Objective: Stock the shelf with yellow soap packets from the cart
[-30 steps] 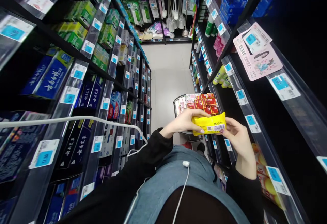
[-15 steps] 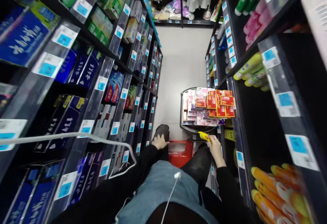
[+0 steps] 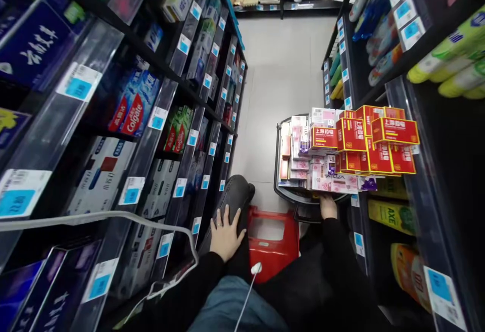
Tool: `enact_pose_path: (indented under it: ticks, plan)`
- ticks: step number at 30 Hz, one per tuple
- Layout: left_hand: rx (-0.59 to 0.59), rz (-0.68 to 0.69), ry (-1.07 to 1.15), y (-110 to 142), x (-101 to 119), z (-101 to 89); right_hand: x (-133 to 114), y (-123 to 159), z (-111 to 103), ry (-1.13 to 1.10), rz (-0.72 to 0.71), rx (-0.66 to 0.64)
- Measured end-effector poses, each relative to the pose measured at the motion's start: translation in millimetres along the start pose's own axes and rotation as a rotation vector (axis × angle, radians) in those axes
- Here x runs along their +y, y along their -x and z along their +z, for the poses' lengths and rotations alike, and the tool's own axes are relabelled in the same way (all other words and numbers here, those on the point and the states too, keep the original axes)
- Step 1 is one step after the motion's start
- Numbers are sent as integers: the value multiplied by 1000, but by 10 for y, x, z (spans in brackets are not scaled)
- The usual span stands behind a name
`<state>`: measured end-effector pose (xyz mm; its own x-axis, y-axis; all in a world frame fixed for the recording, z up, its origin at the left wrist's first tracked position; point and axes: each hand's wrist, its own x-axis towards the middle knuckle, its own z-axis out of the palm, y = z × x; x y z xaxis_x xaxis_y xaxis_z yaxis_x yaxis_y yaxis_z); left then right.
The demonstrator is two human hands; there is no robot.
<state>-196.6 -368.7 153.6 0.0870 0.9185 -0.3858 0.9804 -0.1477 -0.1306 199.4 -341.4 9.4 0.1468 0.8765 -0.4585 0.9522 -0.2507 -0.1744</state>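
My left hand [image 3: 226,233] lies flat with fingers spread on my left knee, in grey trousers, holding nothing. My right hand [image 3: 328,205] reaches forward under the edge of a round black cart [image 3: 288,193]. Its fingers are hidden beneath the stacked pink boxes [image 3: 329,183], so I cannot see what it holds. The cart carries red and yellow soap boxes [image 3: 375,137] and several pink and white packs. The yellow packet is out of sight.
A red plastic stool [image 3: 273,241] stands between my legs. Shelves of toothpaste boxes [image 3: 132,104] line the left. Shelves with bottles and yellow AXE boxes [image 3: 390,214] line the right. A pale tiled aisle floor [image 3: 280,69] runs ahead. A white cable [image 3: 113,216] crosses the lower left.
I have crouched lower and closer to the cart. My right hand carried the yellow packet down under the cart's edge, where it is now hidden. My left hand settled flat on my knee.
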Motion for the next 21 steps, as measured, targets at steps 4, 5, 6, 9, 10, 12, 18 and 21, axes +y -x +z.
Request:
enact_pose_path:
  ticks: [4,5,6,9,10,12,18,21]
  plan:
    - [40,-6,25,46,-1,9,36,-192,-68,75,52,-142]
    - [43,-9,29,50,-5,13,25,-236,-85,77,49,-155]
    - [46,-11,31,51,-10,19,6,-273,-99,77,45,-160]
    - [41,-5,25,40,-21,49,-73,-303,-143,86,55,-154]
    - [32,1,21,29,-21,58,-106,-269,-163,94,69,-145]
    - [2,11,8,-4,-14,57,-184,-105,-223,116,112,-107]
    - [-201,39,-55,-182,76,-283,-544,1076,-833,24,20,-177]
    - [-388,75,-18,-284,135,-689,-687,1711,-1665,-190,-131,-102]
